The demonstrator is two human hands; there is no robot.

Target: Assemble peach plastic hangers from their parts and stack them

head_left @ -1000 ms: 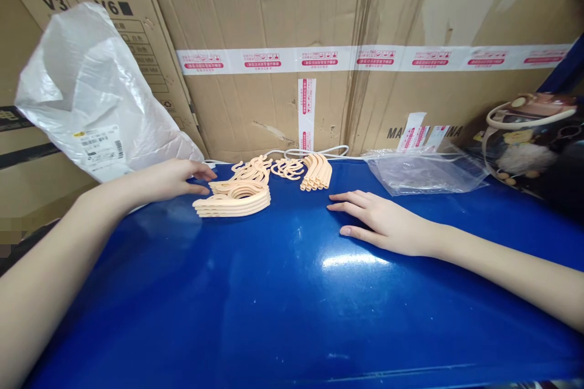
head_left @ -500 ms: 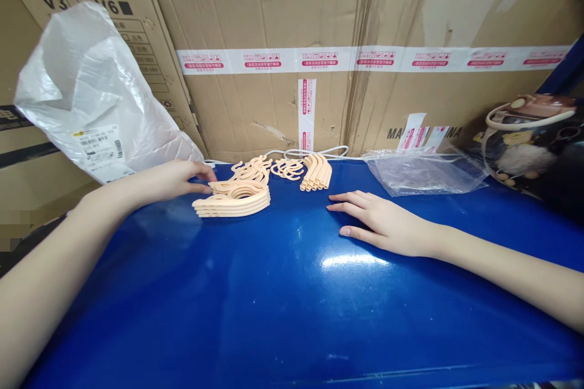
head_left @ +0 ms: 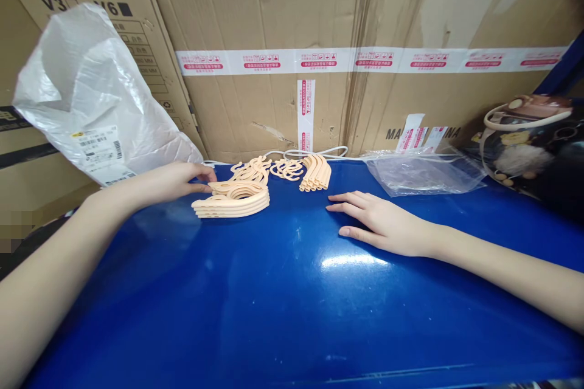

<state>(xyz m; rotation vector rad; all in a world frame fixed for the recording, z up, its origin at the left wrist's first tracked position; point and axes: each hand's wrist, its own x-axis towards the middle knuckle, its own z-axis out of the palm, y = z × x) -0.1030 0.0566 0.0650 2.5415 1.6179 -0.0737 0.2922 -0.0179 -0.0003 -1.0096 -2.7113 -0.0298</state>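
Observation:
A stack of cream plastic hanger pieces (head_left: 232,208) lies on the blue table (head_left: 274,304), left of centre. My left hand (head_left: 189,179) rests at the stack's left end, its fingertips against or just beside it, with a gap between thumb and forefinger. Behind the stack are loose hanger hooks (head_left: 252,169), and a smaller heap of hooks (head_left: 286,169) sits to their right. Several curved hanger arms (head_left: 316,171) are nested side by side further right. My right hand (head_left: 381,222) lies palm down on the table right of these arms, fingers stretched out and holding nothing.
Large cardboard boxes (head_left: 264,18) stand along the back. A white plastic mailing bag (head_left: 91,91) leans at the left. On the right lie a clear plastic bag (head_left: 424,176) and a transparent bag with a brown top (head_left: 524,146). A white cord (head_left: 337,151) runs along the back edge.

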